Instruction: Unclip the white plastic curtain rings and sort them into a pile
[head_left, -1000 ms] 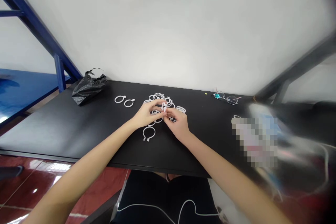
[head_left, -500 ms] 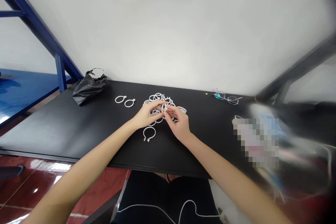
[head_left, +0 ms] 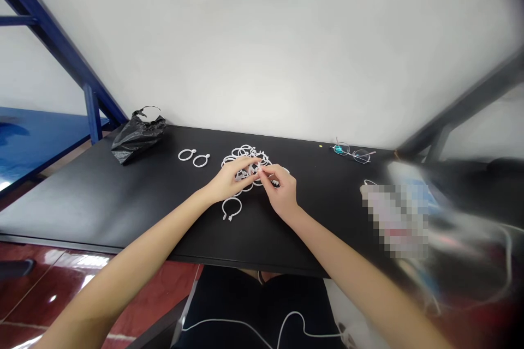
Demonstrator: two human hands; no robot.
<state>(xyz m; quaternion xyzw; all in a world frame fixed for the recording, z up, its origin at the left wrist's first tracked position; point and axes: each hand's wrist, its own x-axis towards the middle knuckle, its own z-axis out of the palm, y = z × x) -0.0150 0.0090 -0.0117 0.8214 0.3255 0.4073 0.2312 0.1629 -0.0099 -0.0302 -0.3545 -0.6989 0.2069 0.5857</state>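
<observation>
Over a loose pile of white plastic curtain rings (head_left: 245, 150), my left hand (head_left: 226, 180) and my right hand (head_left: 282, 190) meet fingertip to fingertip. Between their thumbs and forefingers they pinch one white curtain ring (head_left: 259, 167), mostly hidden by the fingers. Just nearer to me than the pile lies a single ring (head_left: 232, 206) with its two ends apart. To the left of the pile are two rings, one (head_left: 187, 155) beside the other (head_left: 201, 161), both with their ends together.
A crumpled black plastic bag (head_left: 139, 136) sits at the back left of the black table (head_left: 135, 202). Eyeglasses (head_left: 351, 152) lie near the wall at the right. A pixelated, blurred packet (head_left: 395, 221) is at the right side. A white cable (head_left: 229, 320) crosses my lap.
My right hand's thumb and fingers have closed nearer together on the curtain ring, and the ring has turned in the fingertips. My left hand stays nearly in place.
</observation>
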